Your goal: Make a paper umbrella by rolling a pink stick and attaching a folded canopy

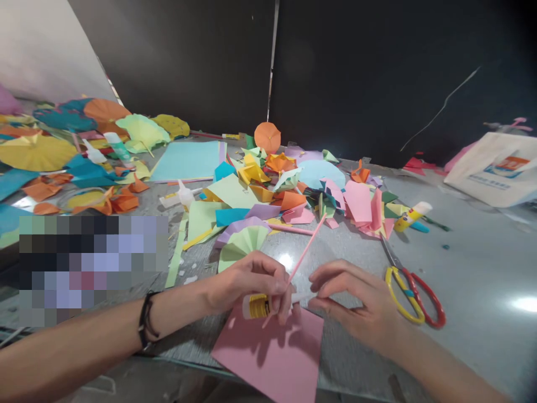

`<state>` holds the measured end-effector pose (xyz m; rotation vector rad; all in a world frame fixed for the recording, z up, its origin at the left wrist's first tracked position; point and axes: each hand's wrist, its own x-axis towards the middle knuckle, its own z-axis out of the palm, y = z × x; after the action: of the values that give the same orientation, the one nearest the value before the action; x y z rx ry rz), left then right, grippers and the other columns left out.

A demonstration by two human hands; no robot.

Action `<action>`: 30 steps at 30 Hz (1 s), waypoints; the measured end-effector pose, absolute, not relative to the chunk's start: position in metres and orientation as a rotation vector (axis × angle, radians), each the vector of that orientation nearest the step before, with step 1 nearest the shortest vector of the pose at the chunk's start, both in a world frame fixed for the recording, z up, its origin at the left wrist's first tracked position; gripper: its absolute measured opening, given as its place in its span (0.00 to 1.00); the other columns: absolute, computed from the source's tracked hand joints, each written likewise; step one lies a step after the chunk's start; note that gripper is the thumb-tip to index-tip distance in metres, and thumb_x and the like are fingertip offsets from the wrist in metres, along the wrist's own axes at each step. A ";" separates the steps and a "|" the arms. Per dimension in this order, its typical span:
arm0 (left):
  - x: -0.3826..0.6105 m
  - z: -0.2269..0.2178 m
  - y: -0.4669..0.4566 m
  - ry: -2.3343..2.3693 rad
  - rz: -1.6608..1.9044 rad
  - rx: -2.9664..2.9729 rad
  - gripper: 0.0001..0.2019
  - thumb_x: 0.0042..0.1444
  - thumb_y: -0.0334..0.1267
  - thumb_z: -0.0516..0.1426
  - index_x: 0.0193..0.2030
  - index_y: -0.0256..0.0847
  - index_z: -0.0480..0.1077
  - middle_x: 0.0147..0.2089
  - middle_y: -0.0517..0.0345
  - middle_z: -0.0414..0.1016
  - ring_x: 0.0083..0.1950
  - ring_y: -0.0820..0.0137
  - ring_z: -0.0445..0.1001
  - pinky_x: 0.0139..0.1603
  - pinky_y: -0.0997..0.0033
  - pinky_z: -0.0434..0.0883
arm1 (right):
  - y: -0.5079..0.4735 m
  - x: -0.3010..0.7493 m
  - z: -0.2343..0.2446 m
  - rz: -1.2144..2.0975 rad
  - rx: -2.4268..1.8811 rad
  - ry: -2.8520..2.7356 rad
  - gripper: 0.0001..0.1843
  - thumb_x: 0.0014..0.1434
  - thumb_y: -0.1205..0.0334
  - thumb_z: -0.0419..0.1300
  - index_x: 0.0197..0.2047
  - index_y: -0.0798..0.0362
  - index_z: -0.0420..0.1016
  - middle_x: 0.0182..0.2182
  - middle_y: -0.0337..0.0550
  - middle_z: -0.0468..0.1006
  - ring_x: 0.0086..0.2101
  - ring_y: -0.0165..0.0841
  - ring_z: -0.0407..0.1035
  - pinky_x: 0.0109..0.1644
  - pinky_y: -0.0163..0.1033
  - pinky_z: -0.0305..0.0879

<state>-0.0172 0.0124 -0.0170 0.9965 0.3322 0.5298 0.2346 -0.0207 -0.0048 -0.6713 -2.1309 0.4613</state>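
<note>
My left hand is closed around a small glue bottle with a yellow label and a white nozzle pointing right. The same hand pinches a thin pink paper stick, which slants up and away. My right hand has its thumb and fingertips closed at the tip of the nozzle. Whether a cap is on that tip is too small to tell. Beneath both hands lies a square sheet of pink paper, reaching over the table's front edge.
Scissors with yellow and red handles lie at right, near a glue stick. Folded paper pieces are heaped ahead, beside light blue sheets. Paper fans crowd the far left. A white bag stands at far right.
</note>
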 end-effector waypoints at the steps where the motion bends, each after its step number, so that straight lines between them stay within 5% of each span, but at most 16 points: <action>1: -0.017 -0.017 0.013 0.331 0.519 1.005 0.14 0.57 0.41 0.66 0.25 0.35 0.75 0.28 0.47 0.80 0.28 0.67 0.75 0.27 0.71 0.70 | -0.022 0.233 -0.005 0.499 -0.662 -2.139 0.07 0.64 0.72 0.69 0.40 0.52 0.75 0.41 0.44 0.82 0.39 0.31 0.79 0.42 0.34 0.75; 6: -0.017 -0.018 0.012 0.311 0.512 1.036 0.15 0.57 0.44 0.66 0.25 0.35 0.76 0.29 0.47 0.80 0.29 0.66 0.76 0.30 0.69 0.70 | -0.026 0.228 -0.006 0.641 -0.652 -2.037 0.09 0.63 0.74 0.69 0.38 0.52 0.76 0.34 0.40 0.84 0.33 0.28 0.79 0.37 0.32 0.74; 11: -0.016 -0.017 0.011 0.404 0.641 1.107 0.16 0.58 0.45 0.67 0.24 0.37 0.75 0.29 0.49 0.81 0.34 0.64 0.78 0.47 0.62 0.73 | -0.018 0.233 -0.007 0.625 -0.799 -1.894 0.08 0.62 0.71 0.70 0.36 0.50 0.77 0.34 0.40 0.84 0.35 0.33 0.80 0.38 0.36 0.76; 14: -0.016 -0.013 0.013 0.499 0.785 1.153 0.16 0.59 0.45 0.66 0.24 0.39 0.76 0.29 0.50 0.80 0.49 0.58 0.80 0.61 0.59 0.69 | -0.010 0.243 -0.005 0.529 -0.861 -1.816 0.07 0.62 0.69 0.71 0.36 0.49 0.78 0.34 0.40 0.84 0.35 0.34 0.79 0.38 0.38 0.76; 17: -0.017 -0.012 0.016 0.570 0.833 1.109 0.16 0.57 0.44 0.67 0.23 0.39 0.76 0.28 0.49 0.78 0.61 0.53 0.75 0.53 0.63 0.73 | 0.000 0.254 -0.001 0.279 -0.976 -1.676 0.05 0.63 0.65 0.70 0.35 0.49 0.79 0.33 0.41 0.83 0.35 0.36 0.79 0.38 0.41 0.77; 20: -0.016 -0.015 0.017 0.580 0.759 1.034 0.15 0.56 0.44 0.68 0.24 0.38 0.75 0.29 0.50 0.78 0.48 0.58 0.79 0.37 0.70 0.73 | 0.014 0.265 0.001 0.010 -1.092 -1.577 0.04 0.62 0.61 0.71 0.36 0.49 0.81 0.33 0.42 0.84 0.33 0.37 0.78 0.37 0.42 0.77; 23: -0.014 -0.018 0.013 0.552 0.667 1.012 0.15 0.56 0.44 0.68 0.26 0.36 0.75 0.29 0.52 0.78 0.33 0.68 0.75 0.32 0.73 0.70 | 0.028 0.273 -0.002 -0.147 -1.191 -1.632 0.07 0.65 0.57 0.68 0.36 0.50 0.81 0.33 0.42 0.85 0.28 0.35 0.77 0.35 0.42 0.77; 30: -0.013 -0.014 0.010 0.569 0.576 1.075 0.16 0.55 0.46 0.68 0.26 0.35 0.76 0.28 0.53 0.76 0.30 0.71 0.73 0.33 0.73 0.70 | 0.037 0.282 -0.008 -0.171 -1.205 -1.687 0.10 0.73 0.58 0.59 0.43 0.50 0.81 0.35 0.43 0.86 0.30 0.36 0.80 0.38 0.42 0.77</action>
<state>-0.0130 0.0096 -0.0136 1.0751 0.5691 0.5760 0.2820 0.0370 -0.0078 -1.2052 -1.6873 -0.1710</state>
